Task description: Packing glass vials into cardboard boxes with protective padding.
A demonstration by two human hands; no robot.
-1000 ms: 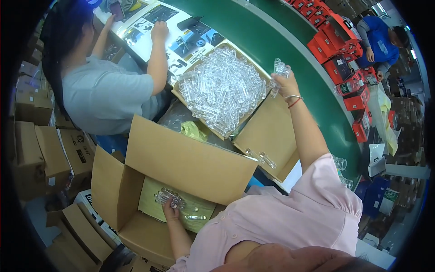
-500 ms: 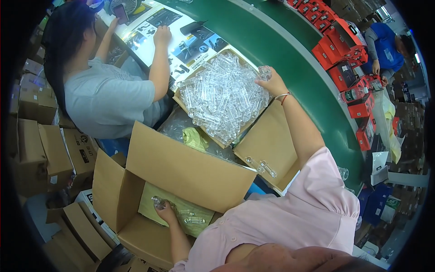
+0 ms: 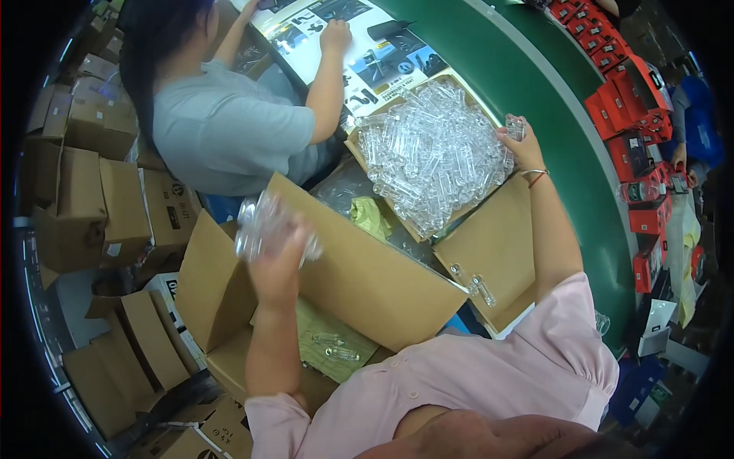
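Note:
My left hand (image 3: 277, 268) is raised over the open carton (image 3: 359, 271), closed around a bunch of clear plastic tubes (image 3: 264, 222) that are smeared by motion. Inside that carton, a few more tubes (image 3: 340, 353) lie on yellowish paper (image 3: 312, 325). At the far right corner of a shallow cardboard box (image 3: 405, 222), my right hand (image 3: 526, 151) grips clear plastic tubes (image 3: 516, 126); how many cannot be made out. A large heap of the same clear tubes (image 3: 436, 153) fills the shallow box. Nearer me, a few tubes (image 3: 475, 287) rest on a cardboard flap (image 3: 497, 245).
A person in a grey shirt (image 3: 229, 130) sits at left by printed sheets (image 3: 375, 53) on the green table (image 3: 527, 76). Cartons (image 3: 115, 206) are stacked at far left. Red boxes (image 3: 619, 107) line the right, with a person in blue (image 3: 699, 122) beyond. Crumpled yellow paper (image 3: 371, 218) lies between boxes.
My left hand has risen out of the carton with a bunch of clear tubes. My right hand stays at the heap's corner. The whole view has shifted, so the scene sits further right.

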